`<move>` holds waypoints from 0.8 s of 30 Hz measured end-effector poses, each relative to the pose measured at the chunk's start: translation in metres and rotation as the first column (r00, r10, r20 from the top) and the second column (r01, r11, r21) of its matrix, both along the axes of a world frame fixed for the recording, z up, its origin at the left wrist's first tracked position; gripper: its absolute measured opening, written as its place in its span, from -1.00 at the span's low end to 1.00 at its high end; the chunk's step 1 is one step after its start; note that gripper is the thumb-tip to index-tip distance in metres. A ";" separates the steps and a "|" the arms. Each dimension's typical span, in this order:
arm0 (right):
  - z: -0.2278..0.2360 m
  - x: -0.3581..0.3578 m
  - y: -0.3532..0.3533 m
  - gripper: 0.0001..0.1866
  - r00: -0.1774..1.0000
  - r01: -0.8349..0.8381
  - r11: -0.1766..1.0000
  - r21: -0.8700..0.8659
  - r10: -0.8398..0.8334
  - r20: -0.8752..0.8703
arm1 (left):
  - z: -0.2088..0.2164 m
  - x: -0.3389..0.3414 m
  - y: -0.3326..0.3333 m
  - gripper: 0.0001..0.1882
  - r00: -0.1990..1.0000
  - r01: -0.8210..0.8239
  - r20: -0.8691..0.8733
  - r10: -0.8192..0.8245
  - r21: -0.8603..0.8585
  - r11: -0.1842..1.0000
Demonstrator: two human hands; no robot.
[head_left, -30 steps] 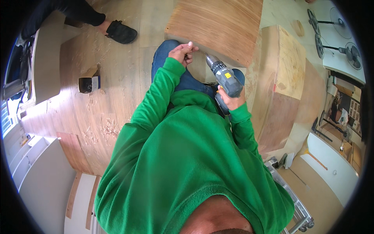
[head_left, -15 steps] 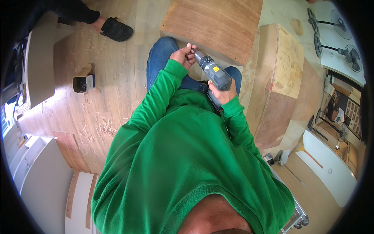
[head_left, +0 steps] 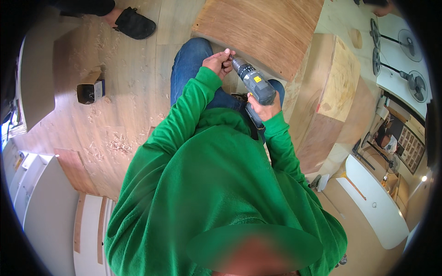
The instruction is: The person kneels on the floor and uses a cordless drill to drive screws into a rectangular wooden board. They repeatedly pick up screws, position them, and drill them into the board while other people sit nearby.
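A grey and black cordless drill [head_left: 257, 85] points up and to the left over my lap. My right hand [head_left: 266, 109] is wrapped round its handle. At the tip of the chuck, my left hand [head_left: 220, 63] has its thumb and fingers pinched together. Whatever sits between those fingertips is too small to make out; it may be a bit or a screw. Just beyond both hands lies a brown wooden panel or box [head_left: 262, 30], its near edge close to the drill's tip and apart from it.
An open small carton [head_left: 90, 92] stands on the floor at left, with wood shavings [head_left: 120, 145] scattered about. Another person's foot in a black shoe [head_left: 135, 24] is at the upper left. A long wooden box [head_left: 322, 99] lies to the right, with standing fans [head_left: 416, 85] beyond.
My view has shifted slightly, so the surroundings sit a little differently. Both hands keep nearly the same hold at the drill. A part of another person now shows at the upper right.
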State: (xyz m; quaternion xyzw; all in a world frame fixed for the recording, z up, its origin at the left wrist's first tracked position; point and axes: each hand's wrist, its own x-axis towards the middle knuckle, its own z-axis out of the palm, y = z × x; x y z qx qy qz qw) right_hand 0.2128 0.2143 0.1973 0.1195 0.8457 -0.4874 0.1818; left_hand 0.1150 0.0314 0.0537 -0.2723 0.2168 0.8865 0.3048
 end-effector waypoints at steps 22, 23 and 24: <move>0.017 -0.137 -0.012 -0.73 0.956 -0.283 0.935 0.215 0.257 0.140 | -0.025 -0.040 0.011 -0.75 0.961 -0.196 0.234 0.149 0.193 0.962; 0.016 -0.139 -0.013 -0.73 0.954 -0.289 0.935 0.208 0.263 0.143 | -0.027 -0.041 0.010 -0.75 0.958 -0.202 0.241 0.153 0.194 0.960; 0.014 -0.140 -0.013 -0.73 0.953 -0.289 0.933 0.215 0.259 0.158 | -0.029 -0.040 0.009 -0.75 0.957 -0.206 0.247 0.155 0.195 0.959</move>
